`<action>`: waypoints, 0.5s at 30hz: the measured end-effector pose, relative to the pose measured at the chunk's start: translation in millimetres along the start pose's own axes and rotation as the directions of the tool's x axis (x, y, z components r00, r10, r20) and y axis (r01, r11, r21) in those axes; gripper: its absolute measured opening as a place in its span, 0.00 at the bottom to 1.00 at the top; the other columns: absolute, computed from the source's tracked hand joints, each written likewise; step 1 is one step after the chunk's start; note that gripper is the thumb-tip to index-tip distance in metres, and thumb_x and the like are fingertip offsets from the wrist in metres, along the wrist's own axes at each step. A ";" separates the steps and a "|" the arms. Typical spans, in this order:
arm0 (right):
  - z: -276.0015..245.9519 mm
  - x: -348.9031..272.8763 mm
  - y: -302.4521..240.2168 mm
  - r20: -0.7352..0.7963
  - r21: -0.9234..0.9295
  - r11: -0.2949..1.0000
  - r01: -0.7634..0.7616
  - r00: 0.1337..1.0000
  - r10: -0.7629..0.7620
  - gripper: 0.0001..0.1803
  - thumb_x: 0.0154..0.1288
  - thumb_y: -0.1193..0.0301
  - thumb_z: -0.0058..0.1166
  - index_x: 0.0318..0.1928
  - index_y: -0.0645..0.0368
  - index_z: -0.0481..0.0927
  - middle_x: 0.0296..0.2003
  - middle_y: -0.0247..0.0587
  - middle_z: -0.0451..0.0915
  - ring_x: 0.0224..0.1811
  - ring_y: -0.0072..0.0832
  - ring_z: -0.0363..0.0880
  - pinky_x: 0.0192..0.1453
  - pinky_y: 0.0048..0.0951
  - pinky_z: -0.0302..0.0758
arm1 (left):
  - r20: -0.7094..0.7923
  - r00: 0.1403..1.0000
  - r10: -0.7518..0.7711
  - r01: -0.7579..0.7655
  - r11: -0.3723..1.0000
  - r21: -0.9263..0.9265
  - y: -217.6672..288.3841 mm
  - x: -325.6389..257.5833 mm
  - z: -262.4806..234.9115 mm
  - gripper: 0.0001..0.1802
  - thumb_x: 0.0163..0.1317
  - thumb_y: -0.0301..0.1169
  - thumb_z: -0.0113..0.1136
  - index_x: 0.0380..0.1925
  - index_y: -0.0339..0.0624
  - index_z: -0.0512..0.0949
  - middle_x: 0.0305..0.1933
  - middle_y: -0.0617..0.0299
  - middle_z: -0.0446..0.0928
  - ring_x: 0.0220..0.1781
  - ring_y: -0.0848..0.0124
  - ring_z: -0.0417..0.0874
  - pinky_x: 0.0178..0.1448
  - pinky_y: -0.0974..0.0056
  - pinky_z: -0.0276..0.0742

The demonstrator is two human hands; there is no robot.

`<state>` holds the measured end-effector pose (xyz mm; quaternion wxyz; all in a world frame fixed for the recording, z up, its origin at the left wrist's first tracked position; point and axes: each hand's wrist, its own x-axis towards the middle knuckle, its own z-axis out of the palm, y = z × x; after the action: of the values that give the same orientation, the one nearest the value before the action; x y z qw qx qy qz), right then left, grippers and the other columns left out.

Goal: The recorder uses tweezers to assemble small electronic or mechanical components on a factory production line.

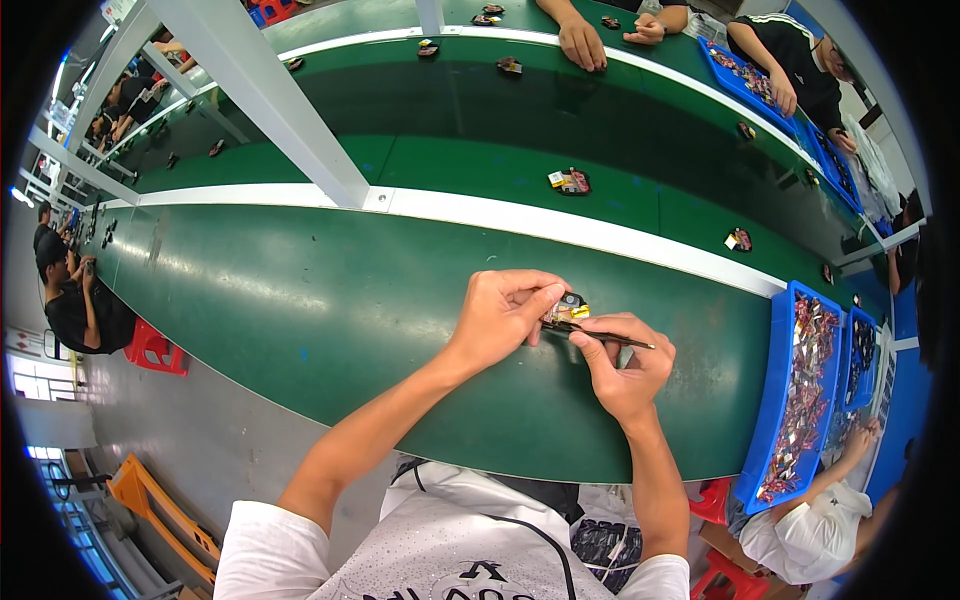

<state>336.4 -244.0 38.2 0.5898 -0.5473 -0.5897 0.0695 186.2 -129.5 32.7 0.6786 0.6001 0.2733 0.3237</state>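
I've got both hands over the green counter (330,300), close together and just off its surface. My left hand (500,315) has its fingers (540,298) curled shut around a small black-and-yellow part (568,308) — thumb on the near side, the others wrapped over the top, so only the right end of the part pokes out past the fingertips. My right hand (625,365) sits just beside it, fingers pinched closed on a thin dark tool (600,335) held like a pen; its front end lies right under the part, touching or nearly so, I can't tell which, and its back end sticks out to the right beyond my knuckles.

Off to the right of my right fingers, near the counter's edge, there's a long blue tray (775,400) heaped with small shiny reddish pieces, and a second blue tray (848,360) just past it. Well beyond my fingertips, across the white strip (560,225) that runs along the counter, a similar small part (570,181) lies on its own, and another one (738,239) sits further right — both well apart from my hands. At the far side another person's hand (582,42) rests on the counter's far edge.
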 end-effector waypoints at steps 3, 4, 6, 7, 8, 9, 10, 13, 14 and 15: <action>-0.9 -1.0 5.4 -0.033 0.016 0.999 0.027 0.999 -0.027 0.10 0.52 0.80 0.73 0.36 0.60 0.87 0.31 0.40 0.89 0.12 0.13 0.63 0.18 0.19 0.58 | 0.014 0.999 0.032 -0.033 0.999 0.021 -5.3 1.9 2.3 0.11 0.72 0.27 0.59 0.44 0.31 0.85 0.27 0.59 0.82 0.18 0.80 0.77 0.17 0.75 0.63; -1.6 -0.5 5.7 -0.023 0.004 0.999 0.043 0.999 -0.043 0.10 0.52 0.81 0.73 0.36 0.60 0.87 0.31 0.40 0.89 0.12 0.13 0.63 0.18 0.19 0.58 | 0.013 0.999 0.032 -0.032 0.999 0.022 -6.0 2.0 2.5 0.11 0.72 0.27 0.59 0.44 0.31 0.85 0.27 0.59 0.82 0.18 0.80 0.77 0.17 0.75 0.63; -2.9 -0.5 6.4 -0.014 -0.009 0.998 0.059 0.998 -0.060 0.10 0.52 0.81 0.73 0.36 0.60 0.87 0.32 0.40 0.89 0.12 0.14 0.63 0.18 0.19 0.59 | 0.011 1.000 0.029 -0.029 0.999 0.029 -7.4 2.4 3.5 0.11 0.72 0.27 0.59 0.44 0.30 0.85 0.27 0.59 0.82 0.18 0.80 0.77 0.17 0.75 0.63; -3.5 -0.8 6.9 -0.012 -0.010 0.998 0.062 0.998 -0.062 0.10 0.52 0.81 0.73 0.35 0.60 0.87 0.32 0.40 0.89 0.12 0.14 0.63 0.18 0.19 0.59 | 0.011 1.000 0.029 -0.029 0.999 0.029 -7.7 2.7 4.4 0.11 0.72 0.27 0.59 0.44 0.30 0.85 0.27 0.59 0.82 0.18 0.80 0.77 0.17 0.75 0.63; -4.2 -1.2 7.4 -0.011 -0.010 0.998 0.064 0.998 -0.064 0.10 0.52 0.81 0.73 0.35 0.59 0.87 0.32 0.39 0.89 0.11 0.14 0.64 0.18 0.19 0.59 | 0.010 1.000 0.025 -0.025 0.999 0.026 -7.7 3.0 5.4 0.11 0.72 0.27 0.59 0.44 0.30 0.85 0.27 0.60 0.82 0.18 0.80 0.77 0.17 0.75 0.63; -4.7 -1.4 7.8 -0.011 -0.010 0.998 0.064 0.998 -0.064 0.10 0.52 0.81 0.73 0.35 0.59 0.87 0.32 0.39 0.89 0.11 0.14 0.64 0.18 0.19 0.59 | 0.007 1.000 0.022 -0.022 0.999 0.025 -7.4 3.2 6.0 0.11 0.72 0.27 0.59 0.44 0.30 0.85 0.27 0.60 0.82 0.18 0.80 0.77 0.17 0.75 0.63; -5.1 -1.7 8.4 -0.012 -0.011 0.998 0.064 0.998 -0.064 0.10 0.52 0.81 0.73 0.35 0.59 0.87 0.32 0.40 0.89 0.11 0.14 0.64 0.18 0.18 0.60 | 0.007 1.000 0.022 -0.022 0.999 0.025 -7.6 3.6 6.9 0.11 0.72 0.27 0.59 0.44 0.30 0.85 0.27 0.60 0.82 0.18 0.80 0.77 0.17 0.75 0.63; -7.3 -1.5 9.3 -0.012 -0.017 0.998 0.065 0.998 -0.066 0.10 0.52 0.81 0.73 0.35 0.59 0.87 0.33 0.40 0.90 0.11 0.14 0.64 0.18 0.18 0.60 | 0.007 1.000 0.019 -0.019 1.000 0.016 -8.4 4.4 10.2 0.11 0.72 0.27 0.59 0.44 0.30 0.85 0.27 0.60 0.82 0.18 0.80 0.77 0.17 0.75 0.63; -8.3 -1.3 9.5 -0.011 -0.020 0.998 0.067 0.998 -0.067 0.10 0.52 0.81 0.73 0.35 0.59 0.87 0.33 0.40 0.90 0.11 0.14 0.64 0.18 0.18 0.61 | 0.005 1.000 0.016 -0.016 1.000 0.017 -8.1 4.7 11.3 0.11 0.72 0.27 0.59 0.44 0.30 0.85 0.27 0.60 0.82 0.18 0.80 0.77 0.17 0.75 0.63; -8.8 -1.4 9.4 -0.012 -0.021 0.998 0.067 0.998 -0.067 0.10 0.52 0.81 0.73 0.35 0.59 0.87 0.33 0.40 0.90 0.11 0.14 0.64 0.18 0.18 0.61 | 0.005 1.000 0.013 -0.013 1.000 0.019 -7.9 5.1 11.9 0.11 0.72 0.28 0.60 0.45 0.30 0.85 0.27 0.60 0.82 0.19 0.80 0.77 0.17 0.75 0.63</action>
<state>348.1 -246.2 33.0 0.5900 -0.5338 -0.6045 0.0401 199.4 -133.7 26.5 0.6713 0.6092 0.2707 0.3240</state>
